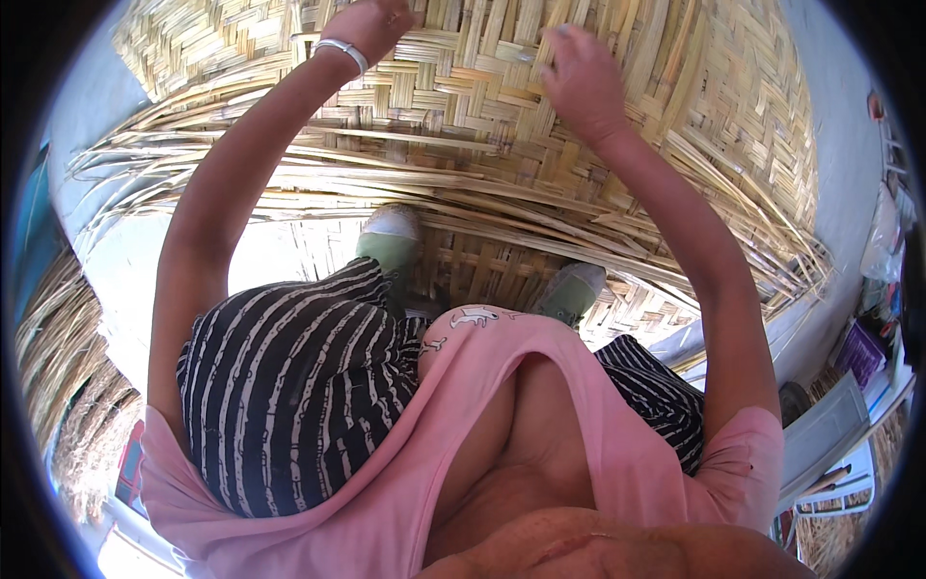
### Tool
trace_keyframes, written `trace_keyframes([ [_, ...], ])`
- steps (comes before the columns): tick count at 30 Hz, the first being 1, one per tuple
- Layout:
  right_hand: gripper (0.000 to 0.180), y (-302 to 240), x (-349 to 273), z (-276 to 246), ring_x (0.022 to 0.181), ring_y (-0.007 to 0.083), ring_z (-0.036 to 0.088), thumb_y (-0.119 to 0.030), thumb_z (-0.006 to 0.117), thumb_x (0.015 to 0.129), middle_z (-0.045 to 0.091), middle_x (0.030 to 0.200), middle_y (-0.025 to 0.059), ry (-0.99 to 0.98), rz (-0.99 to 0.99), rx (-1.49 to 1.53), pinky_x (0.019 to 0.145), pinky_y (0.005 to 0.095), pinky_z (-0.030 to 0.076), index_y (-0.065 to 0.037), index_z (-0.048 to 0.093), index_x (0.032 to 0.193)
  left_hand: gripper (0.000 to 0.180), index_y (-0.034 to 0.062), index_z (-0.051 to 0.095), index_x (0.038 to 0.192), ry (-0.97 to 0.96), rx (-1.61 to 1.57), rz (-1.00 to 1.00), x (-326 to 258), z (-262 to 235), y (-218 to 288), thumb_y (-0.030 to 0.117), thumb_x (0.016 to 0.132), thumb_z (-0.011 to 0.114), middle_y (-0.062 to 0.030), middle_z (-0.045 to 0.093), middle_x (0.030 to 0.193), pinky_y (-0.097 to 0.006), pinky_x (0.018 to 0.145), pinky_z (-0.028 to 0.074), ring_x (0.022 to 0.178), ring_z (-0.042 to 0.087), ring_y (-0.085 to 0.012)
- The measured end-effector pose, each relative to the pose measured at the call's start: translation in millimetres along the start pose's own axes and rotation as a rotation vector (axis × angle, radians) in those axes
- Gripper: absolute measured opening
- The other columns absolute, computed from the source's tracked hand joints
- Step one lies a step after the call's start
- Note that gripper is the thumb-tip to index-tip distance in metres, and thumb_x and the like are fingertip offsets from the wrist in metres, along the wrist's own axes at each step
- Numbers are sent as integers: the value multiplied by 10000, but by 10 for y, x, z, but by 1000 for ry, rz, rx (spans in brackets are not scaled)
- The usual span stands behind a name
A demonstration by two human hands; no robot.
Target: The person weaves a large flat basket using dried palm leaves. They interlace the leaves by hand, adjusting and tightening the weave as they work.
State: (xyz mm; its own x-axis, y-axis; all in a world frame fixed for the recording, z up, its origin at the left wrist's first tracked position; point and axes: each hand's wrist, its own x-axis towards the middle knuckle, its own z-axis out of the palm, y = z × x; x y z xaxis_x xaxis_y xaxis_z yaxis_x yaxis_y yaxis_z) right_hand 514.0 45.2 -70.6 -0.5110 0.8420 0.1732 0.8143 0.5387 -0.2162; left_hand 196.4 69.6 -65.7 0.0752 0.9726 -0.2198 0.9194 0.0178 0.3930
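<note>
A large mat of split, straw-coloured strips (482,87) lies in front of me, woven in a zigzag pattern. My left hand (371,27), with a silver bangle (342,53) at its wrist, is over the mat at the top edge of the head view. Its fingers are curled in; whatever they hold is too small to name. Farther right, my right hand (585,82) is low over the weave, its fingers pointing left and blurred. Whether it grips a strip cannot be seen. Long loose strip ends (386,183) stick out along the mat's near side.
My green shoes (388,241) are by the mat's near edge. Bundles of dry stalks (72,386) lie at the left. On the right are a grey panel (825,439), a white metal frame (849,492) and a purple item (861,349). Pale wall or floor borders the mat.
</note>
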Motion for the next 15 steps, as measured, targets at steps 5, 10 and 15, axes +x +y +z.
trace_keyframes([
  [5, 338, -94, -102, 181, 1158, 295, 601, -146, 662, 911, 642, 1243, 102, -49, -241, 28, 1007, 417, 499, -80, 668, 1243, 439, 94, 753, 1081, -338, 237, 4, 73, -196, 322, 501, 974, 630, -178, 718, 1140, -463, 924, 548, 1034, 696, -335],
  [10, 331, -24, 41, 287, 1077, 291, 608, -79, 645, 864, 647, 1152, 87, -116, -215, 34, 945, 410, 513, -94, 683, 1192, 445, 75, 732, 1108, -389, 193, -39, 119, -66, 220, 483, 944, 665, -197, 730, 1084, -473, 927, 543, 1048, 697, -349],
  [15, 285, -74, 99, 260, 1012, 292, 612, -63, 616, 859, 633, 1074, 74, -108, -193, 14, 887, 421, 525, -123, 688, 1128, 422, 83, 718, 1114, -434, 255, 63, 174, 68, 167, 462, 948, 637, -197, 737, 1035, -502, 881, 548, 1006, 705, -375],
])
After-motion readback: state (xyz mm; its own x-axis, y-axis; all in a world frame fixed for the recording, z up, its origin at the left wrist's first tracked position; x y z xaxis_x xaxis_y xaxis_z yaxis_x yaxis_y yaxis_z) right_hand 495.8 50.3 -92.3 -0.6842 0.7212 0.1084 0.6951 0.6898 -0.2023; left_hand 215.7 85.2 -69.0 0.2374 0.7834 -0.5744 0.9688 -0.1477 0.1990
